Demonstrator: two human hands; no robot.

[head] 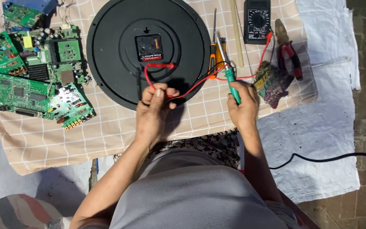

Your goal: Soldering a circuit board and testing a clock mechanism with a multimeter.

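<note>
My left hand (152, 111) pinches the red and black probe leads (159, 68) at the near rim of the clock back (115, 46), a round black disc lying face-down with a small square movement (149, 47) at its centre. My right hand (243, 104) grips a green-handled soldering iron (229, 74), its tip pointing far. The multimeter (257, 21) sits far right.

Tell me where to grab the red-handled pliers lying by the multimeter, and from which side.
Take the pliers by the two red handles, with a hand closing across both from the right. They lie flat on the cloth with the jaws pointing away from the person and the handles toward them. On the left sit the multimeter and the brush, so the right side looks freer.
</note>
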